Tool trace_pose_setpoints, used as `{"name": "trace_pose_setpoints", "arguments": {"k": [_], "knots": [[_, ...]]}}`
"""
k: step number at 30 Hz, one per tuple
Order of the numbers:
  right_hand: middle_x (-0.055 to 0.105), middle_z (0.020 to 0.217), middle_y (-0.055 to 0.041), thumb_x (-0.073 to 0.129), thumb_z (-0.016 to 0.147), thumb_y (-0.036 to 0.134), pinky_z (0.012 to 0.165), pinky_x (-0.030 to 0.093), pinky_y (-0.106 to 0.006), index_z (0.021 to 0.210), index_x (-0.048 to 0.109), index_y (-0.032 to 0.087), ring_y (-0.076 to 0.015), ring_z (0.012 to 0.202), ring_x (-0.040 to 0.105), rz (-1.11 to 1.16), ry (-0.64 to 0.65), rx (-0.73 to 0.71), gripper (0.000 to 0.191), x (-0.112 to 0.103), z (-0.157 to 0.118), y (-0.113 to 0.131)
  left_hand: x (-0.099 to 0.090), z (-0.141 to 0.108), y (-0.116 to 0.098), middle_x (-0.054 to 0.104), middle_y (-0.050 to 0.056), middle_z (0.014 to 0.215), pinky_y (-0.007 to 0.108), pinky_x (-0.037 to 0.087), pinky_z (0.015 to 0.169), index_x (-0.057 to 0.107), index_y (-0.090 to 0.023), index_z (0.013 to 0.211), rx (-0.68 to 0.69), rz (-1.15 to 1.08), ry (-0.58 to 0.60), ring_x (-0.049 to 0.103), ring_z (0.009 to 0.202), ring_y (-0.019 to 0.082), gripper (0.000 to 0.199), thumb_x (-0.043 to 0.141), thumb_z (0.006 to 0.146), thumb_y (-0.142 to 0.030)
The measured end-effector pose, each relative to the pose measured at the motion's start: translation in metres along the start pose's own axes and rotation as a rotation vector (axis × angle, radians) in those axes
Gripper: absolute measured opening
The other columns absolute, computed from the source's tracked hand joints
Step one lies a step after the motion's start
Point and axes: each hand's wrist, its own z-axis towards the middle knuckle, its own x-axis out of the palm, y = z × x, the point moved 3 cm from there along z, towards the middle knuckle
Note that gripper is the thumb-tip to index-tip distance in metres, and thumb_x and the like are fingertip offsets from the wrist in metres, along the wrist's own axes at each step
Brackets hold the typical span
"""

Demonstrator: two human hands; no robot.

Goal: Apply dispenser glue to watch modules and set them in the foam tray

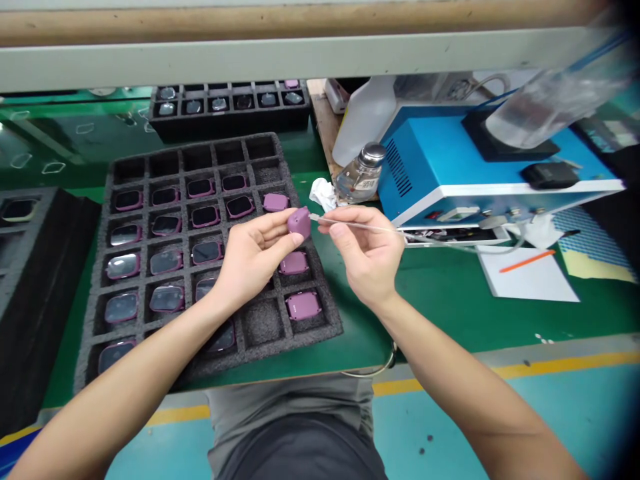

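My left hand (253, 257) pinches a purple smartwatch case (299, 224) on edge between thumb and fingers, above the right side of a foam tray (265, 325). To its right, my right hand (371, 257) is closed round a thin clear tube (434, 241) near its pale tip. That tip is right beside the case edge; whether it touches I cannot tell. The tray's compartments hold rows of purple watch bodies with dark screens, and in the right column several purple cases (304, 306) lie back up. My left forearm hides part of the tray.
A blue machine (425, 153) stands at right, with a clear cylinder on top. Beside it are a glass bottle (361, 175), a white bottle (364, 120) and crumpled tissue (324, 193). White paper (540, 283) carries an orange stick. More foam trays (230, 121) stand behind and at left.
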Motion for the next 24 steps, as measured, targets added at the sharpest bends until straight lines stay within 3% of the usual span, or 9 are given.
{"name": "trace_pose_setpoints", "arguments": {"k": [6,24], "knots": [[0.077,0.104,-0.0066,0.069,0.094,0.04,0.099,0.062,-0.042,0.1,0.067,0.023,-0.0211,0.098,0.076,0.05,0.03,0.005,0.019,0.002,-0.002,-0.0018,0.002,-0.0015,-0.0026,0.076,0.01,0.123,0.044,0.055,0.109,0.075,-0.017,0.119,0.006,0.013,0.015,0.072,0.116,0.028,0.044,0.084,0.078,-0.027],[0.079,0.102,-0.0051,0.072,0.093,0.035,0.094,0.064,-0.039,0.099,0.072,0.021,-0.02,0.096,0.076,0.069,0.02,-0.035,0.014,0.0009,-0.0008,-0.0037,0.0038,-0.0026,-0.0041,0.076,0.008,0.124,0.04,0.055,0.11,0.075,-0.016,0.12,0.026,0.023,0.021,0.072,0.117,0.026,0.042,0.082,0.079,-0.021]]}}
